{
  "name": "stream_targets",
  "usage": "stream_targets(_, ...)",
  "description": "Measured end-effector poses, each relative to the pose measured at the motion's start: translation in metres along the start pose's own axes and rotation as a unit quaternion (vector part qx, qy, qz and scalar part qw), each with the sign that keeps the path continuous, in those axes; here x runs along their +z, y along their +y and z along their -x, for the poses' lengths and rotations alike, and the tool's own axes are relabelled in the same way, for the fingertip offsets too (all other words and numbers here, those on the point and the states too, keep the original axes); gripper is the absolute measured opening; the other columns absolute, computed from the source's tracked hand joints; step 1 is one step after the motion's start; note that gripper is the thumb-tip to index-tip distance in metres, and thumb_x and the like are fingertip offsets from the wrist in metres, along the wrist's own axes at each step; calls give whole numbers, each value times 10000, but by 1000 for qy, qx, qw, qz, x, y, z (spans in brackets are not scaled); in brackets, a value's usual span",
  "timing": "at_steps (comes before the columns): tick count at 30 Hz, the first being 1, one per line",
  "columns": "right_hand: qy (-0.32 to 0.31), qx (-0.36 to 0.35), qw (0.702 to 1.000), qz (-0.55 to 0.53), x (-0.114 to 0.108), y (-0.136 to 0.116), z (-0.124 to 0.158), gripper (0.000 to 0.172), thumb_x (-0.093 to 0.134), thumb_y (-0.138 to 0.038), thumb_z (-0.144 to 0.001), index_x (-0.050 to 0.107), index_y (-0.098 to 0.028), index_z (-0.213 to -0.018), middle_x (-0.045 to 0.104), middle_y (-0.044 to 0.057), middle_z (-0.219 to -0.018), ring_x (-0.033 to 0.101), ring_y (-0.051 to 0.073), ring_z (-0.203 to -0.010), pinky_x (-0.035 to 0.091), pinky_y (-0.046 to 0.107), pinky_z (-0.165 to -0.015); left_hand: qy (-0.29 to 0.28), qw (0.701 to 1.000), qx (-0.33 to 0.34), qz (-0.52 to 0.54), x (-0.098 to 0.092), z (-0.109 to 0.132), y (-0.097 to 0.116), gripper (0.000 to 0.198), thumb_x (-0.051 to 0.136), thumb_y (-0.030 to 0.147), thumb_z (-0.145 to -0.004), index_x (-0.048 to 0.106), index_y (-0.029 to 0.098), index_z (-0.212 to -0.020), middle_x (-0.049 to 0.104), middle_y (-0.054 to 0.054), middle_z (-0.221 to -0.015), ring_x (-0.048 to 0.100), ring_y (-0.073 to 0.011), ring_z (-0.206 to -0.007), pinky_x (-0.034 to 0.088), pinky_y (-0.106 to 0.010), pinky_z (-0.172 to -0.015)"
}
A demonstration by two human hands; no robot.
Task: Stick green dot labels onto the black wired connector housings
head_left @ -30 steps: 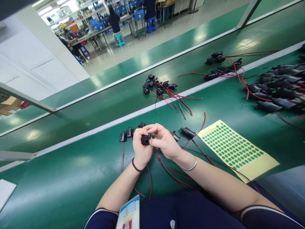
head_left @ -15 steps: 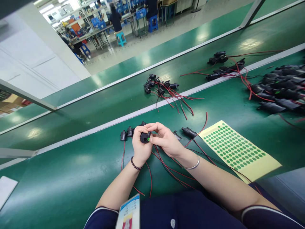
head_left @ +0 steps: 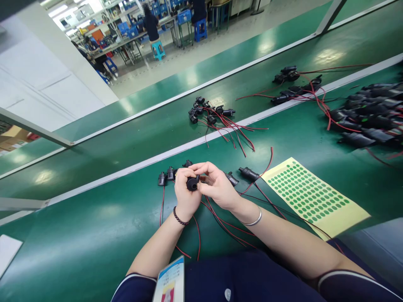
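Observation:
Between both hands is a small black pump (head_left: 192,183), its round end with a central hole turned toward me. My left hand (head_left: 183,191) is wrapped round its body. My right hand (head_left: 217,184) closes on it from the other side, the thumb pressed at the rim and the fingertips meeting the left fingers on top. Under the hands, red and black wires (head_left: 220,220) trail over the green bench. Similar black pumps (head_left: 162,179) stand just left of the hands, and another pump (head_left: 249,173) lies to the right. The sheet of green dot stickers (head_left: 310,193) is beside my right forearm.
A cluster of wired pumps (head_left: 211,111) lies beyond the white strip, with a second group (head_left: 296,86) farther right. At the right edge is a big pile of pumps (head_left: 374,113). A white flat object (head_left: 9,253) is at far left. People sit at distant benches.
A green dot showed at my right thumb tip; now the thumb is pressed against the pump's rim and the dot is out of sight. The pump has turned slightly in my left hand.

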State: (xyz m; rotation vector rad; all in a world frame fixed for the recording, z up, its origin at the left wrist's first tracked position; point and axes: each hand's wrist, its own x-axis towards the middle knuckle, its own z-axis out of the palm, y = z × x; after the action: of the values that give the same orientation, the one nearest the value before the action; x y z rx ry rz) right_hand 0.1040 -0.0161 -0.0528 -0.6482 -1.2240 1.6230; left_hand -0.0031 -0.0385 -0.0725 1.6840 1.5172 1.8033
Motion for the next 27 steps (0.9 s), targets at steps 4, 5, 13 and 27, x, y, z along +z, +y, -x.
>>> stream_targets(4,-3,5,1000,5,-4,-2,-3,158,676,-211,-701,601,-225,-839,619,55,-1092,595,219,-1060,475,426,-936,-29,993,-87,70,-2,-3,6,208,673,188,-718,474,217,-773,533,14,-793,538,-140,-748,449,-282,-699)
stream_targets(5,-8,9,1000,0,-6,-3,-4,135,678,-246,-727,615,-223,-844,616,55,-1103,592,220,-1074,470,429,-955,-41,987,-121,96,-3,-4,8,239,693,205,-710,467,218,-786,529,16,-797,533,-133,-736,450,-271,-685)
stream_targets(13,-54,-29,990,125,-12,0,-5,349,611,-404,-873,561,-246,-1179,588,91,-1193,576,234,-1112,496,427,-964,-65,894,-298,328,-8,-12,15,251,635,249,-680,459,243,-858,555,-1,-823,586,-149,-785,496,-314,-746)
stream_targets(27,-5,-216,884,415,-17,3,-5,210,576,-283,-875,589,-241,-1080,687,102,-985,637,278,-928,511,432,-824,-107,902,-275,316,-16,-21,3,209,587,319,-784,618,240,-976,662,-57,-1035,632,-212,-942,521,-357,-811)
